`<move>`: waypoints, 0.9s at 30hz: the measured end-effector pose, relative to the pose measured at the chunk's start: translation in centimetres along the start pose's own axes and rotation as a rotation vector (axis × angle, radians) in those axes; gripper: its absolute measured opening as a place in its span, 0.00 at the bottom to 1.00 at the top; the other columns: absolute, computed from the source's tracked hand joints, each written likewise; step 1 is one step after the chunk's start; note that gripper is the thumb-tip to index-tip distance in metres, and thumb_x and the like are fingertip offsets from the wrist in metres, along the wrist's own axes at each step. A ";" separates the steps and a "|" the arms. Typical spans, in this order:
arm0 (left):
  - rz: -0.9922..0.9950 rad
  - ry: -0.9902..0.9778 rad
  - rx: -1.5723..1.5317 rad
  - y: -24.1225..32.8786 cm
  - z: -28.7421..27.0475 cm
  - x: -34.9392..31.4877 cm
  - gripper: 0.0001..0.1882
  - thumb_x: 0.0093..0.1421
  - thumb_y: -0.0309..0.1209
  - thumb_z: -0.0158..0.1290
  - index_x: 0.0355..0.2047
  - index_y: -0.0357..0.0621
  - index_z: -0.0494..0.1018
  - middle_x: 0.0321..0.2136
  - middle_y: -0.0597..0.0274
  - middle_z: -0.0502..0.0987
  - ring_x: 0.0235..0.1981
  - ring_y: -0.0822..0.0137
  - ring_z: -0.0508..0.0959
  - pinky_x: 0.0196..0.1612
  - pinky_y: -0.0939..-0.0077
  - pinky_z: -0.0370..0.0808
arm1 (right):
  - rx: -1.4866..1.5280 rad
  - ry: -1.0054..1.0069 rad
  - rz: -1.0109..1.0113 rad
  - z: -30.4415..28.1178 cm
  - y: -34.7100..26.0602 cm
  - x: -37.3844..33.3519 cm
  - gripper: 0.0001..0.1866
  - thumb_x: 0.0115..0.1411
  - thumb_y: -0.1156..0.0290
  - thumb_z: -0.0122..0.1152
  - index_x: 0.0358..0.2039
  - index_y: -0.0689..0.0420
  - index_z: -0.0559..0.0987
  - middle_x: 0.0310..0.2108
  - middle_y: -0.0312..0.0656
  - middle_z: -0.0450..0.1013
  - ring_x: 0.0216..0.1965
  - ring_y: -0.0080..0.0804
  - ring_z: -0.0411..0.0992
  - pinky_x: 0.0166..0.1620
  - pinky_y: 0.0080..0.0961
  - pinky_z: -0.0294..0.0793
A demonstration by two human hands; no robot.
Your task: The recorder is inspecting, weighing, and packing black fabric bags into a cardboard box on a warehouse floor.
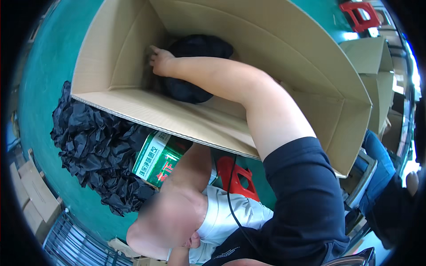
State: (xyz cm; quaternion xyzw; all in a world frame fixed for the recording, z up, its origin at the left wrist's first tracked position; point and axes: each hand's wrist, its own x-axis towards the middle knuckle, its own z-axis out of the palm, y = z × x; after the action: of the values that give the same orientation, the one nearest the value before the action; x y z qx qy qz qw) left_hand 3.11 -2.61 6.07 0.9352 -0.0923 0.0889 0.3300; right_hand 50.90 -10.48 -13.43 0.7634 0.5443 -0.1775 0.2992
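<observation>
My right arm reaches down into a large open cardboard box (293, 40). The right hand (162, 62) is near the box's left end wall, fingers apart, beside a round black bundle (199, 46) lying on the bottom. My forearm crosses over the middle of that bundle and hides part of it. No held thing shows in the right hand. My left hand (193, 240) is low in the view by my bent knee; only a small part of it shows, and its fingers are mostly hidden.
A heap of crumpled black paper (97, 150) lies left of the box, next to a green and white printed carton (157, 157). Red plastic stools stand under the box (242, 179) and at the far right (360, 17). Another open cardboard box (368, 57) stands at right. A black cable (230, 195) hangs before me.
</observation>
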 end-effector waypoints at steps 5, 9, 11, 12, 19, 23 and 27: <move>-0.076 0.004 0.001 0.4 -0.7 -0.5 0.16 0.56 0.44 0.50 0.40 0.56 0.79 0.51 0.67 0.74 0.63 0.53 0.63 0.68 0.44 0.50 | 0.576 0.460 0.219 5.7 -0.2 -1.6 0.24 0.51 0.65 0.64 0.50 0.52 0.77 0.54 0.45 0.69 0.61 0.42 0.63 0.65 0.44 0.59; -0.047 0.049 0.000 0.3 -0.5 -0.3 0.17 0.56 0.42 0.48 0.42 0.52 0.78 0.51 0.62 0.74 0.62 0.49 0.64 0.67 0.42 0.50 | 0.914 0.463 0.658 11.6 -0.7 -6.1 0.26 0.51 0.66 0.64 0.51 0.59 0.73 0.54 0.50 0.67 0.59 0.49 0.64 0.62 0.42 0.63; -0.072 0.051 -0.003 0.0 -0.3 0.1 0.16 0.55 0.44 0.50 0.40 0.56 0.79 0.50 0.67 0.75 0.62 0.54 0.63 0.67 0.45 0.51 | 1.295 0.339 1.056 15.6 -1.5 -6.2 0.39 0.53 0.63 0.66 0.61 0.63 0.62 0.60 0.54 0.62 0.62 0.50 0.62 0.63 0.46 0.64; -0.073 0.054 -0.005 0.1 -0.3 0.1 0.16 0.55 0.44 0.50 0.40 0.56 0.79 0.50 0.67 0.75 0.62 0.53 0.64 0.67 0.45 0.51 | 1.296 0.340 1.052 15.9 -2.0 -6.2 0.39 0.53 0.63 0.66 0.61 0.63 0.62 0.60 0.54 0.62 0.62 0.50 0.62 0.63 0.46 0.64; -0.082 0.054 0.001 0.5 -0.5 -0.5 0.15 0.54 0.43 0.51 0.39 0.56 0.80 0.49 0.68 0.75 0.62 0.54 0.64 0.67 0.45 0.50 | 2.355 0.098 1.012 18.0 -2.4 -4.3 0.66 0.53 0.50 0.69 0.69 0.64 0.28 0.72 0.59 0.37 0.70 0.49 0.50 0.68 0.39 0.55; -0.057 0.037 -0.051 0.3 0.5 0.5 0.15 0.55 0.42 0.50 0.40 0.56 0.80 0.50 0.68 0.75 0.63 0.55 0.63 0.67 0.46 0.50 | 1.841 0.060 0.928 23.5 0.3 -6.3 0.51 0.53 0.51 0.69 0.66 0.67 0.53 0.65 0.57 0.56 0.63 0.51 0.63 0.61 0.44 0.68; -0.031 0.022 -0.017 0.8 -0.4 0.2 0.16 0.57 0.41 0.49 0.42 0.52 0.78 0.51 0.62 0.75 0.62 0.51 0.64 0.67 0.43 0.52 | 1.038 -0.229 0.493 13.8 1.7 -10.5 0.26 0.57 0.56 0.66 0.42 0.71 0.79 0.41 0.58 0.77 0.42 0.48 0.79 0.36 0.39 0.84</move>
State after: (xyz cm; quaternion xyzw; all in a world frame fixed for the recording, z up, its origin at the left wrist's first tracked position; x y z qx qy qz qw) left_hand 3.12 -2.99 6.85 0.9326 -0.0751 0.0933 0.3405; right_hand 49.67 -27.44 -17.22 0.8902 0.1566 -0.4272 -0.0243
